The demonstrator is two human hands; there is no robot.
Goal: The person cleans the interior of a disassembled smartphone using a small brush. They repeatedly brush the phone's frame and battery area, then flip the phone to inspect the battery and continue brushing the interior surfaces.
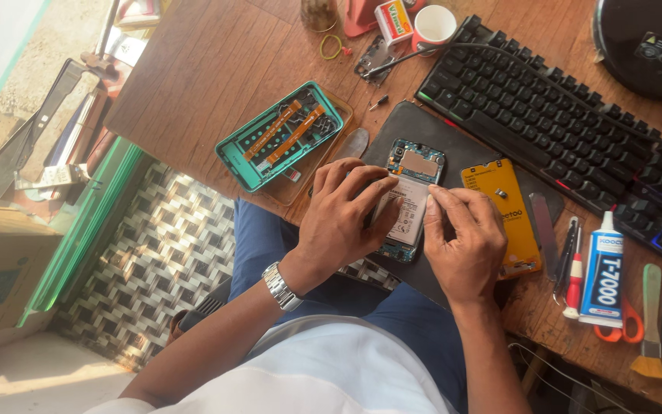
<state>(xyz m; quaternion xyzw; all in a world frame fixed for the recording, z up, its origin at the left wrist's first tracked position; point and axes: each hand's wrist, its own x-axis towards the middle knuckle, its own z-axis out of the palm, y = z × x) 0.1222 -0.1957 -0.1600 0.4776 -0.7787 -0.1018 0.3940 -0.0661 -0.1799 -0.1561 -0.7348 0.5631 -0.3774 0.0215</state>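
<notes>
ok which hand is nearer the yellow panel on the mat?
Right. The right hand lies beside the yellow panel, partly overlapping its left edge. The left hand sits further off, on the far side of the opened phone.

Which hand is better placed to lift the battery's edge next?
Probably the right hand: its fingertips sit at the upper right edge of the battery. The left hand lies flat over the opened phone, steadying it.
</notes>
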